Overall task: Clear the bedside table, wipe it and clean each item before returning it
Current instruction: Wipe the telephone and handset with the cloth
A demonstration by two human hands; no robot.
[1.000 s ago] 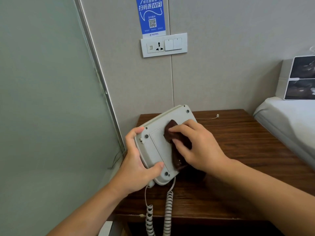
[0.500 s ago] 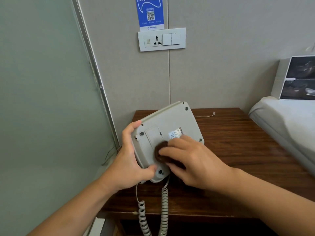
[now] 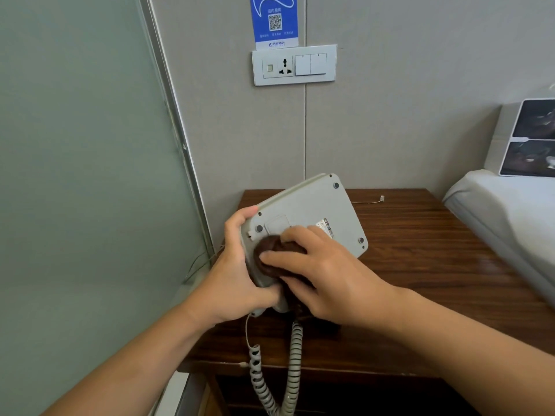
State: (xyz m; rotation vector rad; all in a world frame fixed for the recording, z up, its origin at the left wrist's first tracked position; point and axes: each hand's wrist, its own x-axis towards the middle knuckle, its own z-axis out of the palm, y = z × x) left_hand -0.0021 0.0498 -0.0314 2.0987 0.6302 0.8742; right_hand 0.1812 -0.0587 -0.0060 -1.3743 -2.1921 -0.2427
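Note:
A grey telephone base (image 3: 312, 211) is tilted up over the left part of the dark wooden bedside table (image 3: 420, 250), its underside facing me. My left hand (image 3: 237, 274) grips its left edge, thumb on the underside near the bottom. My right hand (image 3: 324, 271) holds a dark brown cloth (image 3: 270, 253) pressed against the lower left of the underside. A grey coiled cord (image 3: 292, 364) hangs from the telephone over the table's front edge. The handset is hidden.
A frosted glass panel (image 3: 84, 175) stands close on the left. A wall socket and switch plate (image 3: 294, 65) sits above the table. A white mattress (image 3: 510, 211) borders the table on the right, with a white box (image 3: 525, 139) on it. A thin loose cable end (image 3: 382, 199) lies at the table's back.
My right hand has moved the brown cloth from the upper middle of the underside down to its lower left. My left hand keeps its grip on the telephone.

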